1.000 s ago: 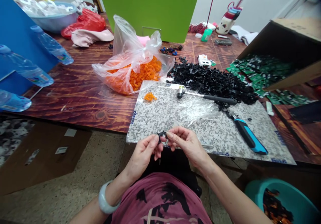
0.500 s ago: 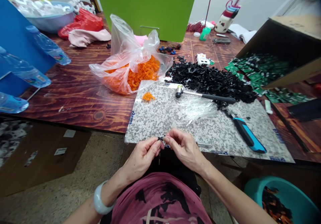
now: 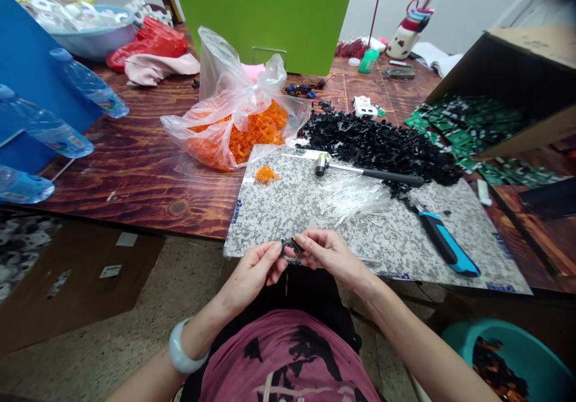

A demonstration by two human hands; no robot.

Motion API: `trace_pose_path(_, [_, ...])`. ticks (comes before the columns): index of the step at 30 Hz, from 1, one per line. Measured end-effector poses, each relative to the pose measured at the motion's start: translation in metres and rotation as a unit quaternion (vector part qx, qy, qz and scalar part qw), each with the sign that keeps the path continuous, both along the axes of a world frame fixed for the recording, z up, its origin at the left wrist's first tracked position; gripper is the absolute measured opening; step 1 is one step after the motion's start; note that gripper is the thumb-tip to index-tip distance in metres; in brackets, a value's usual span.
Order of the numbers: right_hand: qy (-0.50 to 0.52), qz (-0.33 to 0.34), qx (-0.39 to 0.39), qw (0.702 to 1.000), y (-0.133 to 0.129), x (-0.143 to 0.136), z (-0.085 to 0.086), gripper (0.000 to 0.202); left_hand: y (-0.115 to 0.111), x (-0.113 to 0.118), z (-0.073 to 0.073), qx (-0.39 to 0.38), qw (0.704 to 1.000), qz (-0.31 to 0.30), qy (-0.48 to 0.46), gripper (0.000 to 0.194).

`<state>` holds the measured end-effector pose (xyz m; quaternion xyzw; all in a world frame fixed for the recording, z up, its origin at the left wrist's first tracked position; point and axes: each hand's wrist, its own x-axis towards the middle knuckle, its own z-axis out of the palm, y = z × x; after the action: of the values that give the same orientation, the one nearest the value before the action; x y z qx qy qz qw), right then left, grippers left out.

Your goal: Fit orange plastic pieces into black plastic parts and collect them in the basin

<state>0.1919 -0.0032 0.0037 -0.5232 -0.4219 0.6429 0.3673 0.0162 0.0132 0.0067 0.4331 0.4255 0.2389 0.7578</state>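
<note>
Black, prob. plastic: a small ring (image 3: pixel 285 248) up in both hands, seen over the near edge of the speckled board (image 3: pixel 279 213), left of its middle. L hand (image 3: pixel 254 268) pinches its left side, R hand (image 3: pixel 330 258) its right; both grips closed on it. Step in hand looks like two-handed handling of this one pc; any move from here prob. calls for light, even pressure, rim being thin. On bd beyond: glossy clear strips (image 3: pixel 348 199), loose heap; hammer (image 3: pixel 378 175) w/ black handle along their far side; orange tuft (image 3: pixel 267 174) nr far-left corner; blue-black pliers (image 3: pixel 445 243) slanting twd near-right corner. Past far edge, on wood-grained desk (image 3: pixel 148 192): jagged black heap (image 3: pixel 378 141) & crinkly see-through bag (image 3: pixel 240 105) of orange pcs.
</note>
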Motion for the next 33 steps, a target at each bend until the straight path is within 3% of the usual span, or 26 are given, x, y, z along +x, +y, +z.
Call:
trace_pose_path(10, [-0.010,0.000,0.001,1.000,0.000,-0.001,-0.002,0.041,0.001,-0.001,-0.003,-0.051,0.998,0.025,-0.031,0.040])
trace_pose_path(14, [-0.025,0.017,0.021,0.999,0.004,-0.003,0.001,0.039,0.002,-0.003,-0.004,0.003,1.000,0.011,0.010,0.037])
trace_pose_path(25, [-0.168,0.061,0.190,0.965,0.018,-0.028,0.015,0.032,0.000,-0.017,-0.002,0.196,0.977,0.011,0.088,0.030])
trace_pose_path(30, [-0.220,0.156,0.253,0.929,0.066,-0.021,0.021,0.040,0.004,-0.021,-0.002,0.154,0.983,0.074,0.064,0.029])
trace_pose_path(33, [-0.365,0.060,0.319,0.873,0.111,-0.015,0.016,0.037,0.004,-0.022,-0.003,0.106,0.989,0.099,0.030,0.032])
